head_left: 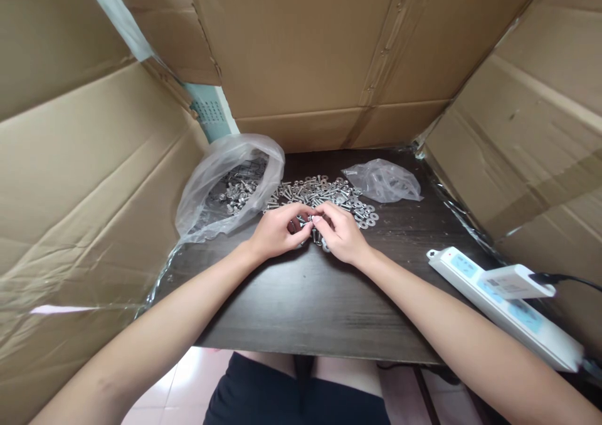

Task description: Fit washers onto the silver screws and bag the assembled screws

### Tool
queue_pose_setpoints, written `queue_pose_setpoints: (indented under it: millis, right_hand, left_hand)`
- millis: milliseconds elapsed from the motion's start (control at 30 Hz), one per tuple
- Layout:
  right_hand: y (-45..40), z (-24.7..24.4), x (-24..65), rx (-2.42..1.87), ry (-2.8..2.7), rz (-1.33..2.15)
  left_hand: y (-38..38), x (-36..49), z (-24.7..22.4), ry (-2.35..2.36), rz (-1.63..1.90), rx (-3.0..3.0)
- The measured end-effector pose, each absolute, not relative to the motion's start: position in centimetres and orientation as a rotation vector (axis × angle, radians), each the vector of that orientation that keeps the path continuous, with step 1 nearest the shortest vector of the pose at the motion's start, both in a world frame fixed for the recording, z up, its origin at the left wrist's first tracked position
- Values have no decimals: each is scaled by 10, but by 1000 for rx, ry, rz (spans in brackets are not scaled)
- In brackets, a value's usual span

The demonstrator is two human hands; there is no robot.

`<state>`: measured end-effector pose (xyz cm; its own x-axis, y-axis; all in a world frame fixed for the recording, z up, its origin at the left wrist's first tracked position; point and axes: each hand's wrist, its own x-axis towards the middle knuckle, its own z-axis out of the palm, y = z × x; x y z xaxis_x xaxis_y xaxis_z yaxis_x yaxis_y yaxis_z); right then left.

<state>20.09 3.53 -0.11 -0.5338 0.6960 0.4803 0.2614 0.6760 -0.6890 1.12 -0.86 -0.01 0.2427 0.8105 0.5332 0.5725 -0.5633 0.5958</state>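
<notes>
Above the front of a pile of metal hardware, my left hand and my right hand meet at the fingertips. Thumb and forefinger of my left hand are pinched on a small silver screw, mostly covered by the fingers. The right hand's thumb and forefinger close on the same spot; what they grip there is too small and hidden to name. Around and beneath the hands lie loose screws, nuts and flat washers, with a few pieces just below the fingertips.
An open clear plastic bag holding many screws stands at the left. A crumpled clear bag lies back right. A white power strip with a plugged-in adapter sits at the right. Cardboard walls enclose the dark table.
</notes>
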Motion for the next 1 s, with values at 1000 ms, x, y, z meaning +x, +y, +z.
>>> queue_pose_setpoints:
  millis: [1000]
  right_hand:
    - [35,1,200,-703,-2145,732]
  left_hand:
    - [-12,12,6,1323,1160,2138]
